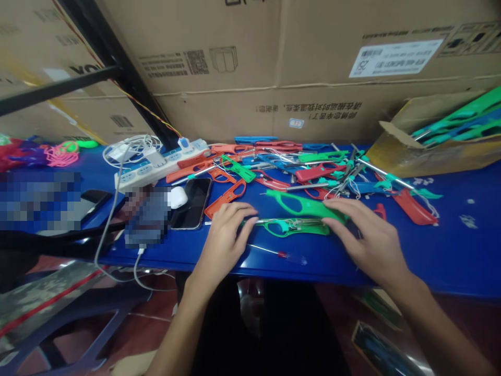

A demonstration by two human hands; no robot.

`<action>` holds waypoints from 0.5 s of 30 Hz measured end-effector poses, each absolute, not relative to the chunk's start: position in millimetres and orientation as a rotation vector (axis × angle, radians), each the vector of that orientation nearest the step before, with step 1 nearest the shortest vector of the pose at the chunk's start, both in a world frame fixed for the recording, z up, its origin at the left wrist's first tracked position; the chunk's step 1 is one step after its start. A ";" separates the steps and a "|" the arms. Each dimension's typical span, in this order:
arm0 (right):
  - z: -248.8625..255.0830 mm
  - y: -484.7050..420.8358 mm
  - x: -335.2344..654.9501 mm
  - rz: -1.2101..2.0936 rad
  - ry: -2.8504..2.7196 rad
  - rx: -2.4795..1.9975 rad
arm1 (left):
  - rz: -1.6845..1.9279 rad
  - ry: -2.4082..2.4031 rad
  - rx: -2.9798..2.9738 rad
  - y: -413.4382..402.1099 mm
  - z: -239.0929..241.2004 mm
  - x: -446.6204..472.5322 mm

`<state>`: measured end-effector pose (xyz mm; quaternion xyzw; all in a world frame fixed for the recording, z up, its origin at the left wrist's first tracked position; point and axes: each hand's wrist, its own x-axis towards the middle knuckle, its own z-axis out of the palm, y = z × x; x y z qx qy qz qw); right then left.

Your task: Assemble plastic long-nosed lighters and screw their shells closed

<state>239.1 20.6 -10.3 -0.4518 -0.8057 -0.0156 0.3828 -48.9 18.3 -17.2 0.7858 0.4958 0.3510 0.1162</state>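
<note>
A green plastic handle half (291,227) with a metal rod and white string lies near the front edge of the blue table (450,250). My left hand (227,232) rests on its left end, fingers curled over the rod. My right hand (368,235) grips a second green handle shell (303,205), laid at a slant over the first, by its right end. A thin screwdriver with a red and clear handle (279,254) lies just in front of the parts, between my hands.
A heap of red, orange, blue and green handle shells and metal rods (313,169) fills the table's back. A white power strip (156,167), black phone (193,201) and white earbud case (178,197) lie left. A cardboard box of green parts (438,141) stands right. Large cartons form the back wall.
</note>
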 end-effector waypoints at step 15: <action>-11.6 20.0 237.8 0.016 -1.939 -1.254 | 0.885 1.495 2.551 18.9 -16.4 -45.7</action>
